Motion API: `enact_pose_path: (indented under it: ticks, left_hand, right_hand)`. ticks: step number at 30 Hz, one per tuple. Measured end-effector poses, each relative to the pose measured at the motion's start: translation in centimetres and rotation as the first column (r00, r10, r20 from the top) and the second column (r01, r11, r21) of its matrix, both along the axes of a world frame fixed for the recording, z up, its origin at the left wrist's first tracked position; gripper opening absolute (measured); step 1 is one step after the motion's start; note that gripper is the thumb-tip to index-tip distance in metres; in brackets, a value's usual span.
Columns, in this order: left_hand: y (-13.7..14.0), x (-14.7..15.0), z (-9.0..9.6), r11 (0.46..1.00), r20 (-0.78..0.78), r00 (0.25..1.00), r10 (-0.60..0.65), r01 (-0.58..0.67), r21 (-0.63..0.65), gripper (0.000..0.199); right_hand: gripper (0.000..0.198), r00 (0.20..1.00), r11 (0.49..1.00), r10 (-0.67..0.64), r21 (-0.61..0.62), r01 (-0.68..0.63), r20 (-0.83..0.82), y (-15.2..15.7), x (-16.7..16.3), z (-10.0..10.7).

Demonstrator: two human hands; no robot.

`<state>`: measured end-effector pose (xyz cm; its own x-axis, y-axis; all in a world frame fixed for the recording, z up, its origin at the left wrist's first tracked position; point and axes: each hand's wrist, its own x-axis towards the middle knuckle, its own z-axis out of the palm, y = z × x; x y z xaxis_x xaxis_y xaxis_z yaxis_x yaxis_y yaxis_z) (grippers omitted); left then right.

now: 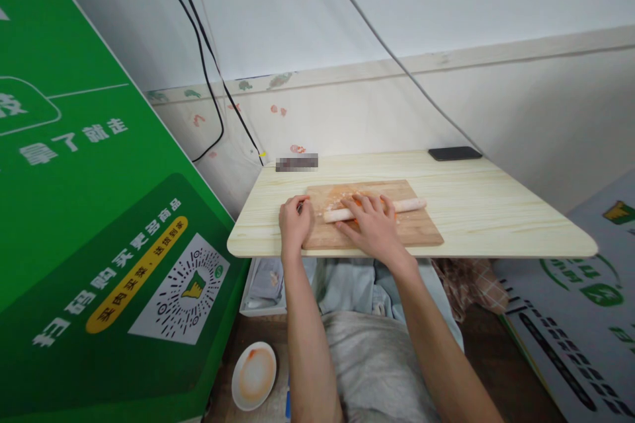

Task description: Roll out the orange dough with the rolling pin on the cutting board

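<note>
A pale rolling pin (411,205), specked with whitish bits, lies across a wooden cutting board (417,231). My right hand (373,221) rests over its middle, fingers stretched out and spread, palm down. Some orange material (358,200), perhaps dough, shows around the pin and under my fingers; most of it is hidden. Pale crumbs and orange smears mark the board nearby. At the board's left edge, my left hand (296,219) is curled with thumb and fingers drawn together; whatever they pinch, if anything, cannot be made out.
The board sits at the front edge of a light wood-grain table (520,225). A black phone (455,154) lies at the back right, a blurred-out object (296,162) at the back left. Below are a stained white plate (254,375) and a white box (262,284). Green panel (99,211) stands left.
</note>
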<state>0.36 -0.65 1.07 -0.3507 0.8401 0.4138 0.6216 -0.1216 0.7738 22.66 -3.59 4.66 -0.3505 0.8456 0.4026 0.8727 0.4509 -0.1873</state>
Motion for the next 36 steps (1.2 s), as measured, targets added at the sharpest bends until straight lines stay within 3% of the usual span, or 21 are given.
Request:
enact_pose_path:
  ticks: [36]
  left_hand:
    - [0.05,-0.01,-0.08,1.000,0.008,1.000,-0.004,0.004,0.009,0.026]
  right_hand:
    - [0.055,1.000,1.000,-0.018,0.003,0.018,0.016,-0.26,-0.03,-0.13]
